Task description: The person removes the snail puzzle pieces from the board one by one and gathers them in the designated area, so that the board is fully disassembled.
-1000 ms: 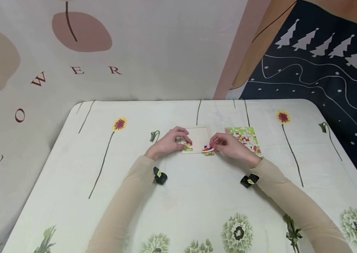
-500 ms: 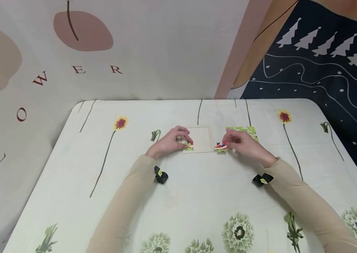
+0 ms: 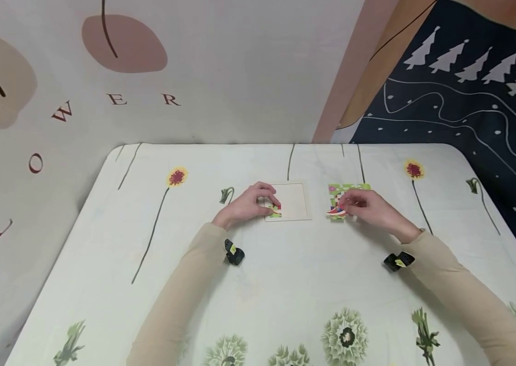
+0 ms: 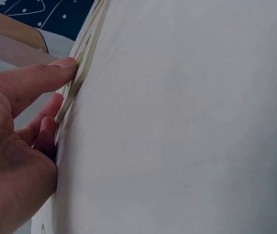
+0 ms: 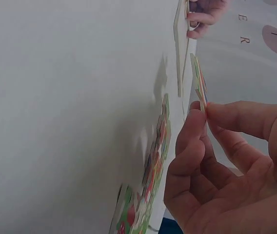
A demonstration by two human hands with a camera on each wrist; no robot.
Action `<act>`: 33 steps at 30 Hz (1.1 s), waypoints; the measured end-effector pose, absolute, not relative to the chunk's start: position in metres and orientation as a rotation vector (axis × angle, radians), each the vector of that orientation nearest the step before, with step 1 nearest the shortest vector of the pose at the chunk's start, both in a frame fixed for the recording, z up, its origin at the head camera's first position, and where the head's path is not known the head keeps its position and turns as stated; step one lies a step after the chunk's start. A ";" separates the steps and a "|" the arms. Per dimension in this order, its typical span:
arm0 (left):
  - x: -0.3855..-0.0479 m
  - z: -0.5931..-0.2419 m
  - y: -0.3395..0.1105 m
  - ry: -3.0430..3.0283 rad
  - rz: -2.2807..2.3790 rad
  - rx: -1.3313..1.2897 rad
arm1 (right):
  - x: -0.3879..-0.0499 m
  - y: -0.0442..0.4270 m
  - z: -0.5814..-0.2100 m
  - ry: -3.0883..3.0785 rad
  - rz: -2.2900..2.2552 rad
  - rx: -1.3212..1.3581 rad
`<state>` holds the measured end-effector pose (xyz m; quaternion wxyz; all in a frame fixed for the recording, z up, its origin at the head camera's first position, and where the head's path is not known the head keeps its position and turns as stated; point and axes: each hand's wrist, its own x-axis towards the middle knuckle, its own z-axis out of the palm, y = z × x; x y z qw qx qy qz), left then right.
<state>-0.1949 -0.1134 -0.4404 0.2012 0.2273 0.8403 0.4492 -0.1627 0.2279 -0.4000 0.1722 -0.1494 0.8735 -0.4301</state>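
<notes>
My left hand [image 3: 247,203] rests at the left side of a pale wooden puzzle board [image 3: 295,201], thumb and fingertips touching a green and red jigsaw piece [image 3: 276,214] in its lower left corner. In the left wrist view the thumb [image 4: 55,73] lies straight onto the board's edge. My right hand [image 3: 374,212] pinches jigsaw pieces [image 3: 333,212] coloured red, white, blue and green between thumb and fingers. They look layered in the right wrist view and are held clear of the table. Under and beyond this hand lies a patch of colourful jigsaw pieces [image 3: 333,189], partly hidden.
A white cloth printed with flowers [image 3: 258,284] covers the table. Behind it hangs a pale printed backdrop [image 3: 239,76], with a dark tree-patterned part [image 3: 445,107] at the right. Black wrist cameras [image 3: 235,253] sit on both sleeves.
My right hand has moved right, from the board's lower right corner to over the patch of pieces, carrying the pinched pieces along. The left hand stays at the board.
</notes>
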 end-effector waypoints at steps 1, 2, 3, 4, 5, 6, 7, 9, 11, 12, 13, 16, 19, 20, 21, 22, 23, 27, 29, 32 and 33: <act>-0.195 -0.440 -0.113 2.347 1.255 0.633 | -0.162 0.230 -0.400 2.478 -1.214 -0.412; -0.195 -0.440 -0.113 2.346 1.257 0.631 | -0.162 0.231 -0.400 2.479 -1.209 -0.405; -0.194 -0.440 -0.113 2.345 1.258 0.630 | -0.162 0.233 -0.399 2.479 -1.205 -0.403; -0.194 -0.439 -0.113 2.343 1.260 0.629 | -0.162 0.235 -0.399 2.479 -1.202 -0.402; -0.194 -0.439 -0.113 2.341 1.263 0.628 | -0.161 0.236 -0.400 2.478 -1.203 -0.402; -0.194 -0.439 -0.113 2.339 1.265 0.627 | -0.161 0.238 -0.400 2.476 -1.205 -0.403; -0.194 -0.439 -0.113 2.338 1.265 0.629 | -0.161 0.240 -0.400 2.477 -1.206 -0.409; -0.194 -0.439 -0.113 2.336 1.267 0.629 | -0.161 0.243 -0.401 2.476 -1.213 -0.419; -0.194 -0.439 -0.113 2.336 1.268 0.629 | -0.162 0.246 -0.402 2.480 -1.209 -0.419; -0.194 -0.439 -0.113 2.336 1.267 0.629 | -0.161 0.248 -0.402 2.482 -1.207 -0.413; -0.194 -0.439 -0.113 2.338 1.266 0.632 | -0.161 0.249 -0.403 2.485 -1.201 -0.412; -0.194 -0.439 -0.113 2.337 1.265 0.630 | -0.160 0.251 -0.402 2.496 -1.178 -0.391; -0.194 -0.439 -0.113 2.338 1.262 0.628 | -0.160 0.253 -0.402 2.502 -1.165 -0.378; -0.194 -0.439 -0.113 2.338 1.262 0.625 | -0.160 0.254 -0.402 2.503 -1.162 -0.376; -0.194 -0.439 -0.113 2.340 1.260 0.626 | -0.160 0.255 -0.402 2.509 -1.155 -0.380; -0.194 -0.439 -0.113 2.340 1.260 0.625 | -0.160 0.256 -0.402 2.512 -1.150 -0.379; -0.194 -0.439 -0.113 2.339 1.261 0.625 | -0.160 0.257 -0.402 2.515 -1.147 -0.377; -0.193 -0.439 -0.113 2.336 1.267 0.622 | -0.160 0.260 -0.404 2.534 -1.125 -0.374; -0.193 -0.438 -0.113 2.334 1.272 0.620 | -0.159 0.261 -0.405 2.532 -1.127 -0.368; -0.193 -0.439 -0.113 2.334 1.275 0.619 | -0.158 0.264 -0.407 2.522 -1.145 -0.365; -0.193 -0.439 -0.113 2.334 1.276 0.622 | -0.157 0.264 -0.408 2.522 -1.146 -0.362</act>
